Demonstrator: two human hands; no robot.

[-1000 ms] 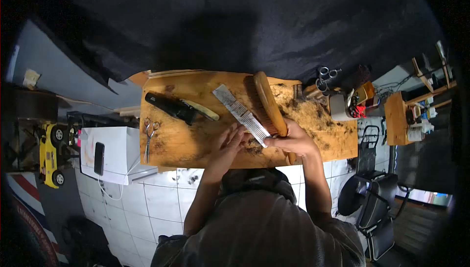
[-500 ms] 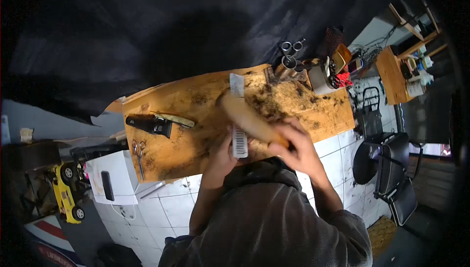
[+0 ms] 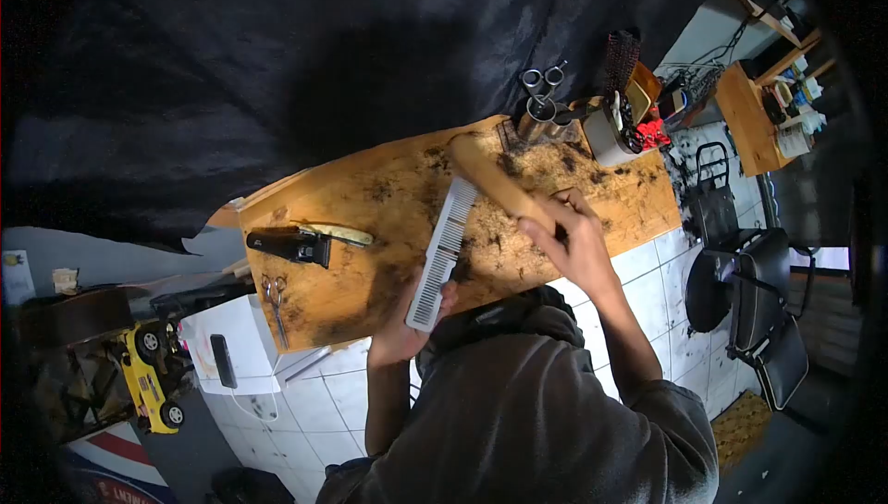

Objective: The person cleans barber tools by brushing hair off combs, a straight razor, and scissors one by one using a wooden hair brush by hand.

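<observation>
mid-frame, your left hand (image 3: 398, 333) holds the long silver-grey comb (image 3: 439, 259) near its lower end, likely leaving teeth exposed; your right hand (image 3: 580, 245) grips the tan wooden brush (image 3: 495, 180).

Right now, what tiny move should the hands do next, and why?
Maybe sweep the wooden brush once down the comb: the right hand grips the brush, its far end appears near the comb's top, and the left hand holds the comb's lower end.

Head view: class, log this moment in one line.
left hand: holding comb | right hand: gripping wooden brush | clippers: on table
</observation>
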